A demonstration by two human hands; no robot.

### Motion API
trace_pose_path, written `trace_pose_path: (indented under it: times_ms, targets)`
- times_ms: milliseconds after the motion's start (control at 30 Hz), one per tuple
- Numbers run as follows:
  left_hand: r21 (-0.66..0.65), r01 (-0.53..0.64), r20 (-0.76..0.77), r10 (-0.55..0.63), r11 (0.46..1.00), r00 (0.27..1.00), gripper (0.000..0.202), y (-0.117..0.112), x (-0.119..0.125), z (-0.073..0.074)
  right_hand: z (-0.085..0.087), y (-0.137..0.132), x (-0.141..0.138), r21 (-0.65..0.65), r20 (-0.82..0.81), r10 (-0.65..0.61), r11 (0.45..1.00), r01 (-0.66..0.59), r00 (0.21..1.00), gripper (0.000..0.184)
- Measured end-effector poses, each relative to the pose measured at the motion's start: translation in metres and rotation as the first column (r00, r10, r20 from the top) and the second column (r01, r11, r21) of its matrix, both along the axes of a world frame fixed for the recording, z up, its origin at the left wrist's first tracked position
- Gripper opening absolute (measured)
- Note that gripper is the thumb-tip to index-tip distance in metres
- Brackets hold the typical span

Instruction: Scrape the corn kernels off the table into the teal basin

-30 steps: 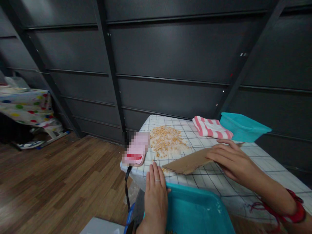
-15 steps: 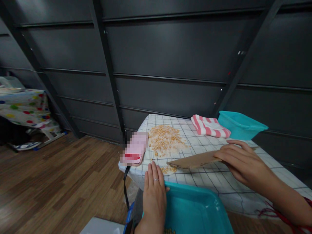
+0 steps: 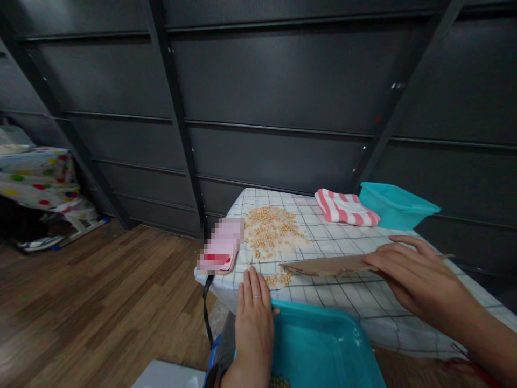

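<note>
My right hand [image 3: 416, 275] is closed on a torn strip of brown cardboard [image 3: 327, 265]. The strip stands on edge over the checked cloth, its left end beside a small group of soybeans [image 3: 278, 278]. My left hand [image 3: 253, 323] lies with fingers stretched out at the table's front edge. Its palm rests over the left rim of a teal plastic basin [image 3: 319, 312], the thumb tip showing just inside. Some beans [image 3: 280, 382] show at the basin's bottom, partly hidden by my left hand. Farther back spreads a larger pile of soybeans mixed with white grains [image 3: 274, 229].
A pink phone [image 3: 222, 245], partly blurred, lies at the table's left edge, with a black strap [image 3: 206, 307] hanging down. A folded pink-striped towel [image 3: 345, 209] and a second teal basin [image 3: 396, 207] sit at the back right. A dark panelled wall [image 3: 274, 81] rises behind.
My right hand and the cardboard have shifted slightly right, away from the small group of beans. My left hand has stayed at the basin's rim.
</note>
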State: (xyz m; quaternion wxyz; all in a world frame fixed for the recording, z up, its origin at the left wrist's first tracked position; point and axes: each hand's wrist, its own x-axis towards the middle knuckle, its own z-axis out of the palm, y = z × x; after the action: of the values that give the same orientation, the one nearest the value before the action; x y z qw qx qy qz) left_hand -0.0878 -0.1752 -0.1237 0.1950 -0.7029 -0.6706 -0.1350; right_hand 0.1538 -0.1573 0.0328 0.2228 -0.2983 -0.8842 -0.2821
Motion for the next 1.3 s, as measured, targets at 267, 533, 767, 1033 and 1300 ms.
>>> trace_pose_path:
  times_ms: [267,533,767,1033,1300]
  targets:
    - [0.009,0.031,-0.044,-0.030,0.999,0.999,0.052,-0.002,-0.002,0.008,-0.006,-0.006,0.001,-0.038,0.023,-0.001,0.999,0.002,1.000,0.034]
    - [-0.016,0.040,-0.038,-0.040,0.999,0.998,0.050,-0.003,-0.004,0.008,-0.001,-0.007,0.003,0.027,0.017,-0.040,0.999,0.039,0.999,0.031]
    - [0.004,-0.005,0.032,0.004,1.000,0.999,0.055,0.001,0.002,-0.005,-0.005,-0.003,-0.001,0.049,0.083,-0.049,0.998,0.045,0.995,0.032]
    - [-0.009,0.031,-0.041,-0.032,0.999,0.999,0.052,-0.003,-0.002,0.009,-0.007,-0.019,0.005,-0.069,0.069,-0.045,0.996,0.050,0.997,0.037]
    - [-0.007,0.043,-0.039,-0.043,0.999,0.998,0.049,-0.003,-0.004,0.009,-0.005,-0.015,0.001,-0.021,0.050,-0.059,0.998,0.060,0.997,0.037]
